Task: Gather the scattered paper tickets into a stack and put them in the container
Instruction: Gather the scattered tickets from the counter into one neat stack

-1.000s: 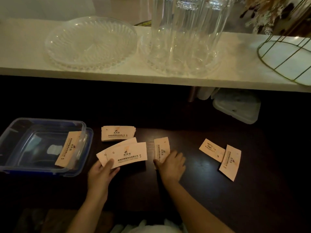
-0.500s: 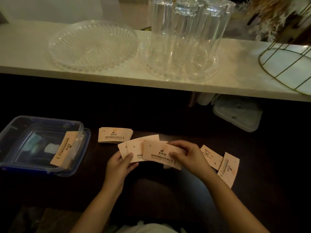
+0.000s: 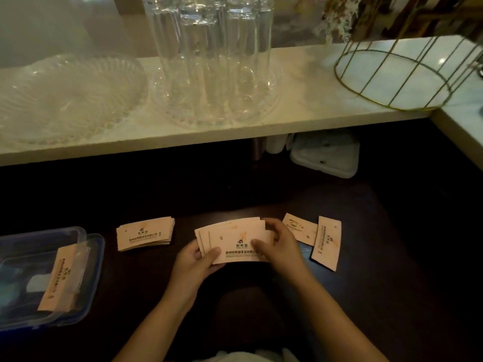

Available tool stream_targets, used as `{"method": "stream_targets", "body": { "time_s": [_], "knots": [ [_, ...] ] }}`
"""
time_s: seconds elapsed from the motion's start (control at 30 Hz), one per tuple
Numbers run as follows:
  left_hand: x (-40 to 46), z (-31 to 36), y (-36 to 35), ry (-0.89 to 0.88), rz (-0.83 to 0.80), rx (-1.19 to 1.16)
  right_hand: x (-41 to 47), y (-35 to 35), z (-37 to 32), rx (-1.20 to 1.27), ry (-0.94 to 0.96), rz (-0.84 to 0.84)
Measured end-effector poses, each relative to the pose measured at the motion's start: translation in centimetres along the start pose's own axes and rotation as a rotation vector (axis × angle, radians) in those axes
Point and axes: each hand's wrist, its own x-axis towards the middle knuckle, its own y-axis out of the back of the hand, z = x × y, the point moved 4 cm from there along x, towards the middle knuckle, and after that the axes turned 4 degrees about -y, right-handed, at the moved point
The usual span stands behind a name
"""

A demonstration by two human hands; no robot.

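From my remote seat, I see the held tickets at the table's middle, between the left hand and right hand. A ticket stack lies to their left, and further left sits the container (one ticket leaning inside). Two loose tickets lie just right of the right hand, and behind everything a raised shelf carries a dish, glasses and a wire basket, left to right.

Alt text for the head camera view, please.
Both hands, left hand and right hand, hold a fanned bunch of tickets over a dark table. Two loose tickets lie right; a small stack and blue container left.
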Motion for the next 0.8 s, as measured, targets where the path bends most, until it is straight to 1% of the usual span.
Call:
{"method": "stream_targets", "body": {
  "time_s": [0.07, 0.13, 0.2, 0.23, 0.27, 0.3, 0.37, 0.4, 0.43, 0.5, 0.57, 0.63, 0.7, 0.73, 0.8],
  "knots": [
    [0.3, -0.4, -0.8, 0.063, -0.080, 0.047, -0.1, 0.5, 1.0, -0.001, -0.008, 0.047],
    [0.5, -0.8, -1.4, 0.110, -0.122, 0.106, -0.2, 1.1, 1.9, -0.006, -0.034, 0.060],
    [0.8, -1.1, -1.6, 0.131, -0.107, 0.146, 0.0, 2.0, 2.7, 0.047, -0.060, 0.049],
    [0.9, -1.3, -1.6, 0.146, -0.088, 0.142, 0.0, 2.8, 3.1, 0.074, -0.064, 0.073],
    [0.9, -1.5, -1.6, 0.164, -0.070, 0.123, 0.0, 4.2, 3.6, 0.043, -0.067, 0.159],
    [1.0, -1.7, -1.5, 0.180, -0.052, 0.097, 0.1, 6.0, 4.3, -0.069, -0.087, 0.313],
    [1.1, -2.0, -1.0, 0.189, -0.018, 0.064, -0.1, 9.7, 6.2, -0.414, -0.224, 0.677],
    [1.0, -2.2, -0.8, 0.187, -0.003, 0.055, -0.4, 11.0, 7.0, -0.529, -0.312, 0.784],
    [1.1, -2.3, -0.6, 0.187, 0.012, 0.046, -0.5, 11.6, 7.8, -0.597, -0.393, 0.816],
    [1.1, -2.7, -0.3, 0.191, 0.038, 0.022, -0.4, 11.3, 8.9, -0.684, -0.463, 0.787],
    [1.0, -3.0, -0.3, 0.196, 0.052, -0.007, -0.1, 10.3, 9.4, -0.715, -0.434, 0.797],
    [1.0, -3.2, -0.2, 0.198, 0.061, -0.021, 0.0, 9.8, 9.5, -0.689, -0.410, 0.834],
    [1.0, -3.1, 0.0, 0.193, 0.065, -0.035, 0.0, 9.8, 9.6, -0.632, -0.402, 0.831],
    [1.0, -3.1, 0.1, 0.190, 0.067, -0.044, 0.0, 10.1, 9.6, -0.563, -0.380, 0.823],
    [1.0, -2.8, 0.3, 0.184, 0.070, -0.062, -0.2, 10.9, 9.2, -0.348, -0.303, 0.796]
  ]
}}
